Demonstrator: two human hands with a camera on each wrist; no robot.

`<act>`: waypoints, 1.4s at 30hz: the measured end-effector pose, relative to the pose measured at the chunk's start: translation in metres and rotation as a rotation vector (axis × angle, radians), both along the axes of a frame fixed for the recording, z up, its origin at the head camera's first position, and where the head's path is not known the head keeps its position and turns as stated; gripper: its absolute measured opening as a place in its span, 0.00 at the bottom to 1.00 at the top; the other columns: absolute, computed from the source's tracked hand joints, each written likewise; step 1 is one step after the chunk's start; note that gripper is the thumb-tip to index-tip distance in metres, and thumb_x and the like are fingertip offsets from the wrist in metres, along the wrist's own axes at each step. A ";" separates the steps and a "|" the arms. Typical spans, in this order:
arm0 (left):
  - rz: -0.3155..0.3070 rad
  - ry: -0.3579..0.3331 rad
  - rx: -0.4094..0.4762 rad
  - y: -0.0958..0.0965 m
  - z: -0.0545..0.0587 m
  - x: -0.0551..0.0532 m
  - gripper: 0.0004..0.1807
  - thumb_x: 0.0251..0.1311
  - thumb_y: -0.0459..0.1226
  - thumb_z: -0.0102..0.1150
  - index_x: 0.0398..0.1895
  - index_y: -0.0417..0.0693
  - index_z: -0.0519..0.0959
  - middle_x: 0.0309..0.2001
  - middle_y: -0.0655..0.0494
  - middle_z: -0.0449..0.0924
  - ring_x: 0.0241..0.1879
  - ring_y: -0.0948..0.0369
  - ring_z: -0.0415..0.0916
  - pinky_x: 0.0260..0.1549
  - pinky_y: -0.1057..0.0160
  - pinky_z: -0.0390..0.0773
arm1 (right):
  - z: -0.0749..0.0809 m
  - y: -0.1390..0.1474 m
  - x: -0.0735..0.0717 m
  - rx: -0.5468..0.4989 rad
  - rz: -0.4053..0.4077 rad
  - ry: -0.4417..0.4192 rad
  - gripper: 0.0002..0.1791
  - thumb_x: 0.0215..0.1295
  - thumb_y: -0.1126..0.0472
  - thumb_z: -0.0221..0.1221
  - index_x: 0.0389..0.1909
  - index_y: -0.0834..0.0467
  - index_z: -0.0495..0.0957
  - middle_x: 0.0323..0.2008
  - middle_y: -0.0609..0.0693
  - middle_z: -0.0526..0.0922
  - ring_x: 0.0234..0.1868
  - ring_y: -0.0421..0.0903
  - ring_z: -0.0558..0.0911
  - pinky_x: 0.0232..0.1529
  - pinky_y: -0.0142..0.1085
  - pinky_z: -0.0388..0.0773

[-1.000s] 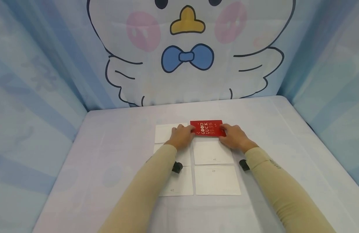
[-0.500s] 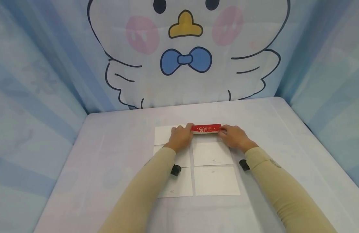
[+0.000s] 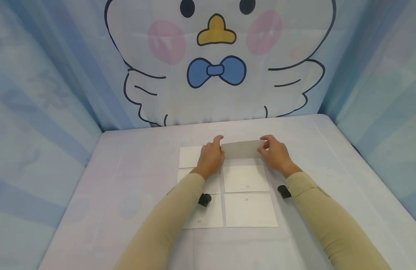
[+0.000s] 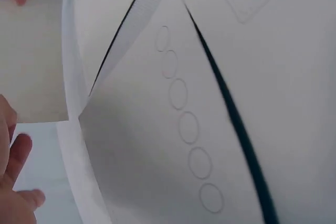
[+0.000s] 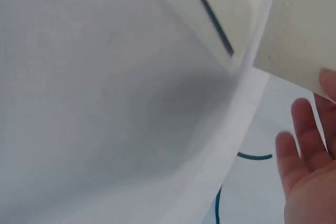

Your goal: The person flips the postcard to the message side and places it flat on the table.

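A card (image 3: 242,150) stands tilted up at the far end of two columns of white cards, its pale back toward me. My left hand (image 3: 209,159) holds its left edge, with the index finger raised. At the opposite edge my right hand (image 3: 277,154) pinches it between thumb and fingers. Part of the pale back (image 4: 34,59) shows in the left wrist view, between both hands. In the right wrist view, a corner of the card (image 5: 299,35) meets the fingertips, while other fingers are spread away. The card's red front is hidden.
White cards lie face down in the columns, among them the near right card (image 3: 251,210), the middle right card (image 3: 246,180) and the far left card (image 3: 189,156). My left forearm covers parts of the left column. A printed curtain (image 3: 214,101) hangs behind the table (image 3: 133,187).
The card showed its red "GOOD LUCK" front one second ago. Both hands have tipped it over, so its pale back now faces me. The right hand has risen slightly.
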State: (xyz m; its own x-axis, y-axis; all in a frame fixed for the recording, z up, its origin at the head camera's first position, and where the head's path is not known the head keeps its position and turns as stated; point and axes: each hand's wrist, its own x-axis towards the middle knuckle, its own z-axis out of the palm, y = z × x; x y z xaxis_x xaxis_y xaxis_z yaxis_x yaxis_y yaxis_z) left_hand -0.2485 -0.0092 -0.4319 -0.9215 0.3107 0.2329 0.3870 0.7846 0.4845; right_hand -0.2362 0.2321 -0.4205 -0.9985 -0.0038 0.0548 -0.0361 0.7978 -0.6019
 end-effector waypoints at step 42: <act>0.011 -0.150 -0.163 0.000 0.002 -0.002 0.30 0.69 0.46 0.59 0.71 0.44 0.69 0.71 0.48 0.67 0.69 0.47 0.61 0.62 0.46 0.64 | -0.003 -0.008 -0.003 0.099 0.088 -0.016 0.30 0.70 0.59 0.57 0.67 0.72 0.67 0.69 0.68 0.64 0.54 0.60 0.76 0.60 0.52 0.71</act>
